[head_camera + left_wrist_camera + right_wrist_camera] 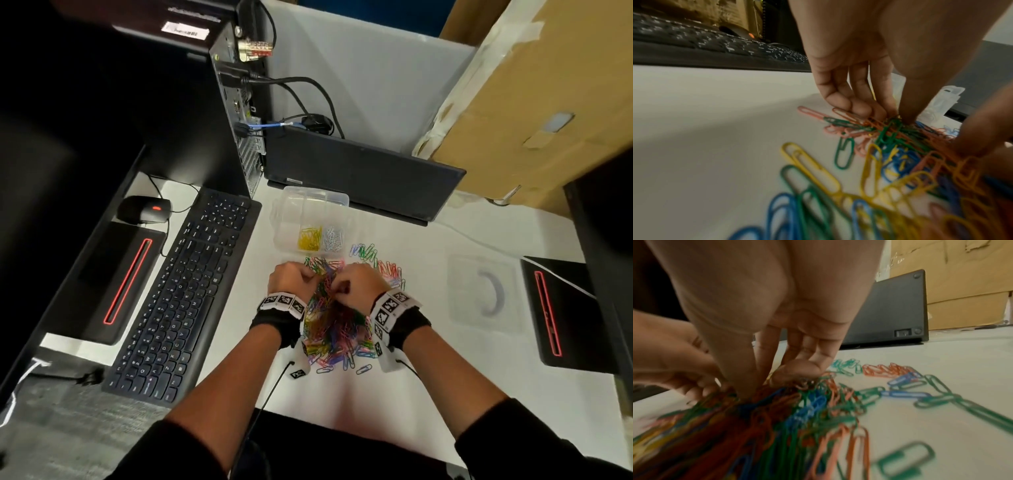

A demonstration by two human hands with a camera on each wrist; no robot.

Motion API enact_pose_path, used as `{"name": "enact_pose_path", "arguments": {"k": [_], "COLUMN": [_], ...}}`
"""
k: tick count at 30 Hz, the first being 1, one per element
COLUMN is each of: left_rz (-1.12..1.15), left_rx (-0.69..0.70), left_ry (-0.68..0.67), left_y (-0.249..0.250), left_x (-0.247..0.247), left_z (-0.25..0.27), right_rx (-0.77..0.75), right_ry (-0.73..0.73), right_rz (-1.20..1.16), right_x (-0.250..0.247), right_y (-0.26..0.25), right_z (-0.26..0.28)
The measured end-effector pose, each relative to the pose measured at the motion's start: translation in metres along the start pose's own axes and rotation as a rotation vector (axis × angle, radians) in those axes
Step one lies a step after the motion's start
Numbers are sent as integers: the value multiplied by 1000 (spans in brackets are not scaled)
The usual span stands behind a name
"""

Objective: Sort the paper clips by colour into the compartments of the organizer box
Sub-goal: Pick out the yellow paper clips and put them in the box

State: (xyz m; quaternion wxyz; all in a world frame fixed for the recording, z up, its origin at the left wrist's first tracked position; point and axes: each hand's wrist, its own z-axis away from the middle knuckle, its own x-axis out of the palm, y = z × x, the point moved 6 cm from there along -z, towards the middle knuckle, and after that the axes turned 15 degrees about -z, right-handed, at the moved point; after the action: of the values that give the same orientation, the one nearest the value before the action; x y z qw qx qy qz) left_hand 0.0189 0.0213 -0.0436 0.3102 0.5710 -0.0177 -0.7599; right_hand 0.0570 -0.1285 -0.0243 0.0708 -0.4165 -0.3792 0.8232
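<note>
Head view, both hands' fingertips pinching into paper clip pile (pixel 334 325), clips pointing every way.

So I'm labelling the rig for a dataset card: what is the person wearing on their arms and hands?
Both hands are bare, left hand and right hand. Each wrist carries a white band of black-and-white square markers over a black fabric wrist wrap. A thin black cable trails from the left wrap. Black sleeves are pushed up to the elbows.
</note>
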Motion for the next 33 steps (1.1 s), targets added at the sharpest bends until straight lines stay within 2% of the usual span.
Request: {"name": "enact_pose_path", "arguments": {"k": [5, 8, 12, 15, 20, 24, 29, 33], "left_rz": [57, 85, 113, 160, 83, -99, -143, -86], "left_rx": [19, 30, 19, 43, 48, 53, 3, -1], "left_ry": [-59, -41, -30, -19, -38, -76, -69, -95], "left_y": [-3, -3, -4, -3, 0, 5, 15, 15], "left_x": [8, 7, 6, 3, 1, 0, 2, 6], "left_z": [4, 5, 2, 2, 5, 4, 1, 2], "right_rx": [-27, -42, 2, 126, 234, 252, 379, 437], "right_ry": [21, 16, 89, 95, 170, 236, 124, 83], "right_rz": [48, 2, -305, -614, -1013, -1204, -1457, -1504], "right_x": [15, 17, 5, 1, -3, -5, 4, 10], "right_y": [5, 10, 22, 37, 55, 62, 61, 60], "right_z": [3, 2, 10, 23, 47, 58, 57, 55]}}
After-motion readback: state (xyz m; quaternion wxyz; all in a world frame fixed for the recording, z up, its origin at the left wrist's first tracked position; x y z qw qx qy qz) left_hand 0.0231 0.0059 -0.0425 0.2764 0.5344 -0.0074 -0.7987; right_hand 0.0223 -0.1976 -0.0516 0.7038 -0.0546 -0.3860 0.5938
